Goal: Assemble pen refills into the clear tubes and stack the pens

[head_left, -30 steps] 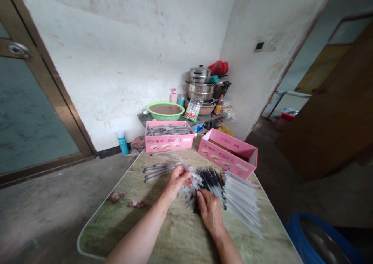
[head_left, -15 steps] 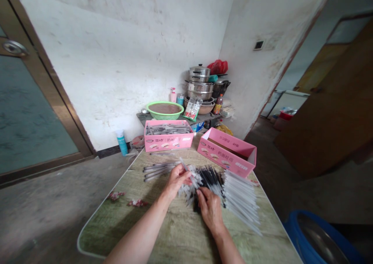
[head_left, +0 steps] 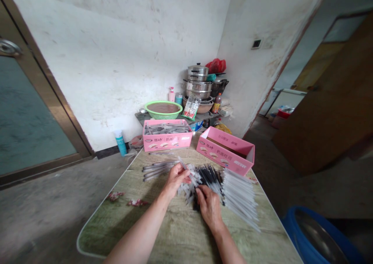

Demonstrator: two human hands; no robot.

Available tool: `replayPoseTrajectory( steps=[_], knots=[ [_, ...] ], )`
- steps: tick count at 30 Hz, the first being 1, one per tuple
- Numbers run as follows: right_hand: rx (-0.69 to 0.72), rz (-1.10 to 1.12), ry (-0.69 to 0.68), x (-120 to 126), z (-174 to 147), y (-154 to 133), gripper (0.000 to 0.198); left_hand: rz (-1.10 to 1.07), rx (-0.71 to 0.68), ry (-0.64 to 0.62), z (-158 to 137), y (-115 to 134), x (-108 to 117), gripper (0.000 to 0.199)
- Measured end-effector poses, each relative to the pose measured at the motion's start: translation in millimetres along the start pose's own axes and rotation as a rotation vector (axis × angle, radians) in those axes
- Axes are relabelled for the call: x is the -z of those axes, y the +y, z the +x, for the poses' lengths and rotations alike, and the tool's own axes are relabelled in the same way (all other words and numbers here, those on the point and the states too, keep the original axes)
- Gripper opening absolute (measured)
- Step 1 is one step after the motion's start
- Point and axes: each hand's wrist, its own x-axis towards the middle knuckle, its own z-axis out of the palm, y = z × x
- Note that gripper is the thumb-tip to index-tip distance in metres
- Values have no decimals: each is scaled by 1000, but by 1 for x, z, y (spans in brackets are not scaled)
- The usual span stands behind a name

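Note:
My left hand [head_left: 176,178] is closed around a slim translucent pen barrel [head_left: 183,164], which slants down toward my right hand. My right hand [head_left: 209,203] is pinched close to the barrel's lower end; what its fingertips hold is hidden. Beneath and between the hands lies a heap of small whitish translucent pieces [head_left: 184,189]. Beyond my right hand are black slender pen parts [head_left: 210,174]. To their right, translucent barrels [head_left: 240,200] lie in a row. Several pens [head_left: 157,170] with dark ends rest left of my left hand.
At the table's [head_left: 116,229] far side stand a pink box filled with pens [head_left: 167,142] and a second pink box [head_left: 224,155], whose inner floor is partly hidden. Behind are a green basin [head_left: 163,115] and stacked pots [head_left: 198,87]. A blue tub [head_left: 291,233] stands at right.
The view has shifted slightly. Both hands keep nearly the same pose, with the barrel still in my left hand and my right fingers at its lower end.

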Motion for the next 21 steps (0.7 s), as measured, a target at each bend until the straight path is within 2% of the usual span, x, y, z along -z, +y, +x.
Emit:
replayPoseTrajectory(
  steps=[5,10,15,21],
  knots=[
    [-35,8,70,1,0,0,27,2,0,3,0,0,0,48],
    [-4,27,-11,1,0,-2,37,8,-3,-6,1,-1,2,46],
    [-57,28,67,0,1,-1,30,8,0,-8,1,-1,1,46],
    [-35,51,-35,0,0,-1,35,4,1,-10,1,0,0,47]
  ],
)
